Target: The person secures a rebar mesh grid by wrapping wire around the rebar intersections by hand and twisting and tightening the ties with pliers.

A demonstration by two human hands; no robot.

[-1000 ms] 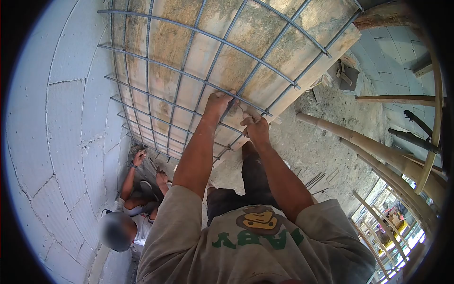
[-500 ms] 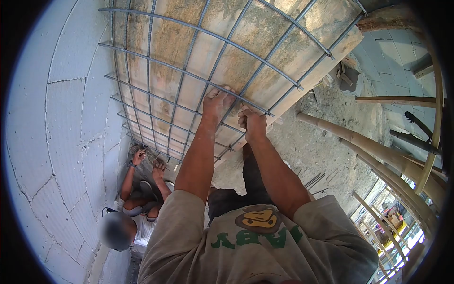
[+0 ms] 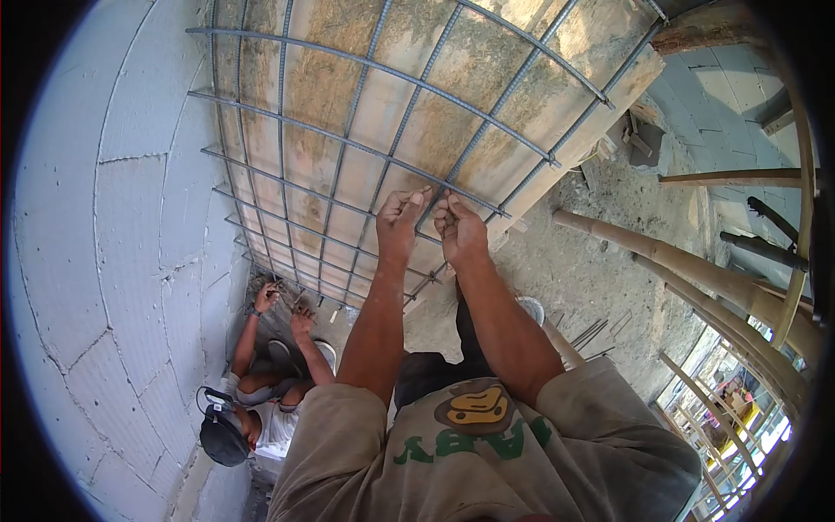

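A grid of steel reinforcing bars [image 3: 365,150] lies over a sloping wooden board [image 3: 344,113]. My left hand [image 3: 399,219] is closed, thumb against fingers, just below a bar crossing. Close to its right, my right hand [image 3: 458,228] is also closed in a pinch at the same crossing. Whatever thin piece the fingers may hold is too small to make out. Both hands are beside the bars near the board's lower right edge.
A co-worker [image 3: 228,431] crouches at lower left, hands by the grid's low end. A pale block wall [image 3: 78,252] rises on the left. Bamboo poles [image 3: 652,246] lean at right, and loose rods [image 3: 591,339] lie on the rough floor.
My left hand has come down off the bar and closer to my right hand. The view has shifted slightly. The co-worker's head has turned.
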